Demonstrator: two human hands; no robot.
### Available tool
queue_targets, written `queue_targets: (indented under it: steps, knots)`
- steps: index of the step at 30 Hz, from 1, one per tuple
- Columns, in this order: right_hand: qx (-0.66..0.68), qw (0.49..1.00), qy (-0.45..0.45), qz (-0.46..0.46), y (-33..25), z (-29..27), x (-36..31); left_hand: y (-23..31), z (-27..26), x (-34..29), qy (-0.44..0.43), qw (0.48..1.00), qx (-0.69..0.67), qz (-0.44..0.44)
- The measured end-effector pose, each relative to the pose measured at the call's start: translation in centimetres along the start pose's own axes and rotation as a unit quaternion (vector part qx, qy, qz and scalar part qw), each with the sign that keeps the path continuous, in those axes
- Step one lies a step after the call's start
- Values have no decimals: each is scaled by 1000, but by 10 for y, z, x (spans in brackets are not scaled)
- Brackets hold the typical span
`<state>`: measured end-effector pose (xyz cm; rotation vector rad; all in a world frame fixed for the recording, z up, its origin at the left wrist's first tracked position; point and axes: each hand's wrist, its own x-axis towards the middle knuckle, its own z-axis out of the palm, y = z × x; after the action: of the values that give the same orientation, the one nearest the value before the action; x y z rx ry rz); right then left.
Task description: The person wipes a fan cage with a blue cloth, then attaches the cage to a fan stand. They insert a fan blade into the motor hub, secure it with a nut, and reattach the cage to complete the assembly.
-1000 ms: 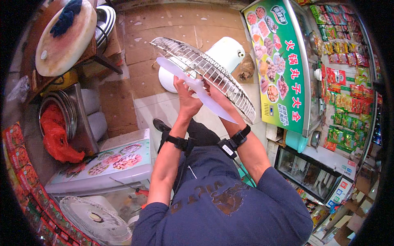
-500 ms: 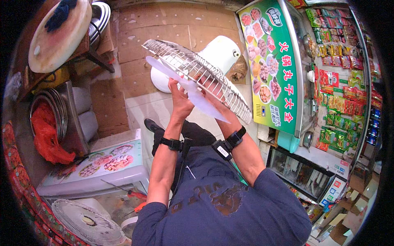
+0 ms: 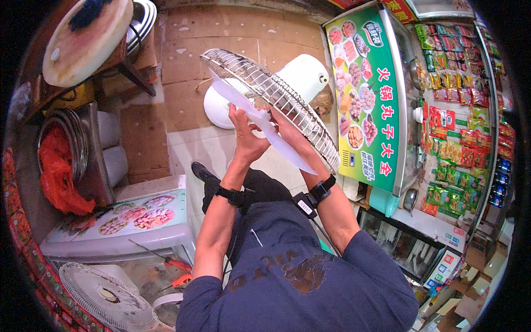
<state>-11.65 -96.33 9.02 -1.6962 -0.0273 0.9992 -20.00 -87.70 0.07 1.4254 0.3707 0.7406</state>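
A white electric fan stands tilted in front of me, its wire rear grille (image 3: 271,83) attached to the white motor housing (image 3: 303,77). The pale, translucent fan blade (image 3: 287,150) sits on the near side of the grille. With bent fingers, my left hand (image 3: 248,135) grips the blade close to its hub. My right hand (image 3: 290,133) reaches between blade and grille, its fingertips curled at the hub. Part of that hand is hidden by the blade. Below the grille shows the round white fan base (image 3: 220,108).
At lower left, a detached front grille (image 3: 108,299) lies by a screwdriver (image 3: 157,253) and an orange-handled tool (image 3: 181,281) on a freezer top. A green-sided freezer (image 3: 365,99) stands at right, beside hanging snack packets (image 3: 453,138). Metal trays (image 3: 77,144) and a round board (image 3: 83,50) are at left.
The blade has turned a little and its upper end has shifted right. Both hands stay at the hub, the left fingers closer in. The whole view has shifted slightly.
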Motion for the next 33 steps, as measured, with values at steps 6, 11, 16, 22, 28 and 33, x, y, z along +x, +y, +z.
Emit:
queue_targets:
  steps: [6, 11, 16, 22, 28, 33]
  knots:
    - [193, 981, 3, -4, 19, 6, 14, 4, -6, 5, -34, 985, -127, -116]
    - [110, 990, 88, 16, 37, -10, 28, 12, -5, 3, 4, 999, 20, -33]
    - [123, 988, 81, 48, 37, -9, 27, 12, -7, 8, 4, 980, -175, -99]
    - [4, 977, 133, -165, 27, 11, 5, 6, -13, -6, 21, 998, -22, -57]
    - [55, 990, 131, -19, 10, -4, 27, -8, -54, -32, -35, 977, -150, -146]
    - [109, 991, 72, -30, 15, -9, 24, 2, -57, -30, -41, 913, -335, -230]
